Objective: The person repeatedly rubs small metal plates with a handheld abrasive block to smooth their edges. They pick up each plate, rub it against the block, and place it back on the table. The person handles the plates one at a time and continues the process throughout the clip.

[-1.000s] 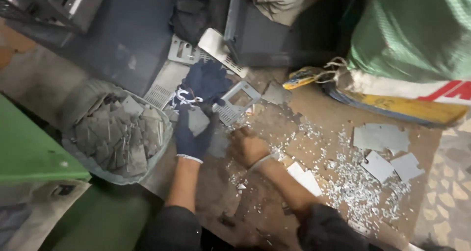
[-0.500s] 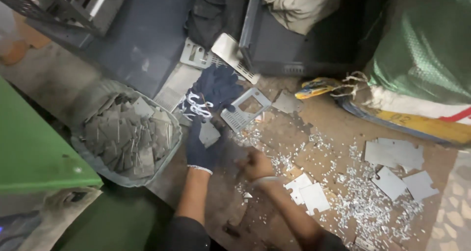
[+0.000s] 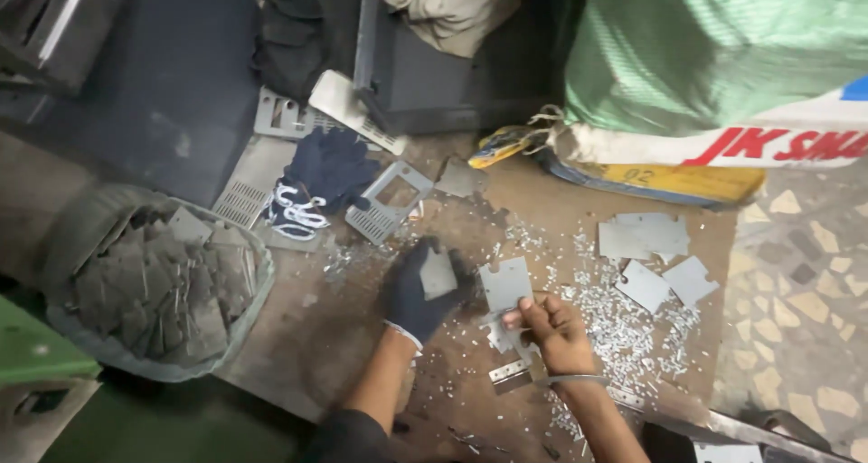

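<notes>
Two hands work mid-frame: the gloved left hand (image 3: 418,293) grips a small grey metal piece (image 3: 438,274), partly hidden. The bare right hand (image 3: 553,329) pinches a flat grey metal plate (image 3: 504,287). At left, a round mesh basket (image 3: 63,237) holds stacked grey plates (image 3: 167,278).

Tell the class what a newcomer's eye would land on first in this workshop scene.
At the centre, a dark-gloved left hand holds a small grey metal piece, beside a bare right hand gripping a notched metal plate. To the left sits a basket heaped with grey plates, and pale metal chips litter the worktop on the right.
</notes>
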